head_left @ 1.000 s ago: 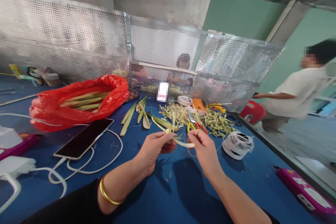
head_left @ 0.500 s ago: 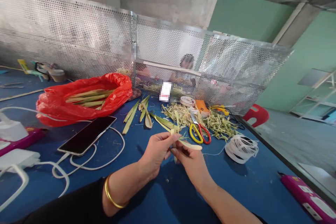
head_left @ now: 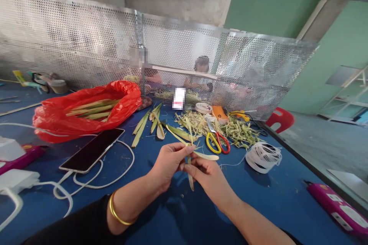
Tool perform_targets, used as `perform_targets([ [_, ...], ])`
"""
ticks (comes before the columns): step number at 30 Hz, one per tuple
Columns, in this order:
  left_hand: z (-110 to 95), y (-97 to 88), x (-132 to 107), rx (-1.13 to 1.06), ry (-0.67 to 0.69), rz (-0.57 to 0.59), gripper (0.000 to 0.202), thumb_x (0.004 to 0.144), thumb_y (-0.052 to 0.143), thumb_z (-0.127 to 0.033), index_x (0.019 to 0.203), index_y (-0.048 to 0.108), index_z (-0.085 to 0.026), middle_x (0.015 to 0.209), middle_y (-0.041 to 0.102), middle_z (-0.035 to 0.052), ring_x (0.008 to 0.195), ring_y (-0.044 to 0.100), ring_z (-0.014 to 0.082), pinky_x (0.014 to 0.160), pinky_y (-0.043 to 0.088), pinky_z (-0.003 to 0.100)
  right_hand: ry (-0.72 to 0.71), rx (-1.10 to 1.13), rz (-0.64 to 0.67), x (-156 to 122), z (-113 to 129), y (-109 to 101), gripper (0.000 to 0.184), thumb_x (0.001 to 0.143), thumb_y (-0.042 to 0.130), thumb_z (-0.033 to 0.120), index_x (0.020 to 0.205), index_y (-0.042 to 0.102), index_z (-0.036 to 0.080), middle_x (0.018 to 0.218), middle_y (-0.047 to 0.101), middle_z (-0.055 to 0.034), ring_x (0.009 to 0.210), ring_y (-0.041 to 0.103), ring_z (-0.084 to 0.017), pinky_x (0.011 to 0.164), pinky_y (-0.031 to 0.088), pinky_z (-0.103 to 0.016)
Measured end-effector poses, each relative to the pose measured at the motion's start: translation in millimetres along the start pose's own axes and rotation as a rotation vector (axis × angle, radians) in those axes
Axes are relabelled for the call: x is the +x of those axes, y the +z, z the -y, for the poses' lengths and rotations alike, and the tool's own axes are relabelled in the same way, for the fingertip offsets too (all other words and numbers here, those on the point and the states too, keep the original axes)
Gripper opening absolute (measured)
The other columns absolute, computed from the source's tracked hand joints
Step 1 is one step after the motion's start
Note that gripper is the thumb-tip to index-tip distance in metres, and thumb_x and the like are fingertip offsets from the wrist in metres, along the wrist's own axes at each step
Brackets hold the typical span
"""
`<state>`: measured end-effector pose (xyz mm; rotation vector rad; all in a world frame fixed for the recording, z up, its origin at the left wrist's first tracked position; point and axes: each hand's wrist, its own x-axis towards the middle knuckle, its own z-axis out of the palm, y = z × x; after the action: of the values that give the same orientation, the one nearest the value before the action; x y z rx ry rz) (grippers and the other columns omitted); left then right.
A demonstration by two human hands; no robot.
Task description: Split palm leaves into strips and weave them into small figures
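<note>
Pale leaf strips (head_left: 205,156) cross one another between my two hands, above the blue table. My left hand (head_left: 172,160) pinches the crossing with thumb and forefinger. Close beside it, my right hand (head_left: 208,176) is closed with thumb and fingers around the lower part of the strips. One strip end hangs down between the hands, others point up and to the right. Just beyond are scissors (head_left: 217,142) with one yellow and one red handle, and a green leaf piece (head_left: 181,133). A thin white thread runs from near my right hand to a spool of white cord (head_left: 263,157).
Left stand a red plastic bag (head_left: 115,118) of long leaves and a phone (head_left: 93,149) on a white cable. Several leaf pieces (head_left: 140,128) and a heap of trimmings (head_left: 241,132) lie ahead. A perforated metal screen (head_left: 178,42) borders the table; people sit behind it. A purple power strip (head_left: 336,210) is at right.
A strip end now shows hanging below my hands, where it was mostly hidden before. The hands have stayed close together, and the whole view has shifted slightly.
</note>
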<state>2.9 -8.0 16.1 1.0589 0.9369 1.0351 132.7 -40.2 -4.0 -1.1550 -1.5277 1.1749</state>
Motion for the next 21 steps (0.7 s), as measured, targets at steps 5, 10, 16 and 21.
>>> perform_targets([
  [5,1.2,-2.2,1.4,-0.015,-0.04,-0.011,0.031,0.065,0.071,-0.042,0.062,0.064,-0.012,0.052,0.056,-0.0026,0.034,0.029,0.0006,0.035,0.02,0.018,0.056,-0.026,0.001,-2.2,-4.1,-0.7,0.029,0.079,0.059,0.039,0.06,0.06,0.016,0.048,0.047,0.0037,0.043,0.042,-0.009,0.042,0.033,-0.02],
  [10,-1.1,-7.1,4.8,-0.045,-0.051,-0.026,0.029,0.067,0.071,-0.039,0.08,0.069,-0.013,0.073,0.066,0.0027,0.037,0.03,-0.0002,0.034,0.013,0.016,0.057,-0.137,0.099,-4.6,-1.3,-3.0,0.026,0.081,0.056,0.032,0.061,0.061,0.016,0.057,0.054,0.0016,0.051,0.05,-0.011,0.05,0.039,-0.021],
  [16,1.1,-4.4,2.0,-0.025,-0.115,0.042,0.03,0.067,0.071,-0.04,0.076,0.069,-0.011,0.069,0.063,0.0028,0.039,0.034,0.0011,0.036,0.018,0.016,-0.001,-0.068,0.009,-0.4,0.4,-1.2,0.026,0.083,0.055,0.038,0.074,0.065,0.016,0.064,0.054,0.0006,0.057,0.048,-0.012,0.054,0.042,-0.022],
  [21,0.6,-5.3,0.5,-0.078,-0.091,0.126,0.028,0.066,0.074,-0.033,0.083,0.069,-0.011,0.062,0.058,-0.0005,0.044,0.038,0.0019,0.041,0.023,0.015,0.01,-0.022,-0.03,-0.3,3.7,-2.8,0.027,0.084,0.054,0.035,0.068,0.062,0.016,0.062,0.055,0.0013,0.054,0.046,-0.01,0.053,0.039,-0.022],
])
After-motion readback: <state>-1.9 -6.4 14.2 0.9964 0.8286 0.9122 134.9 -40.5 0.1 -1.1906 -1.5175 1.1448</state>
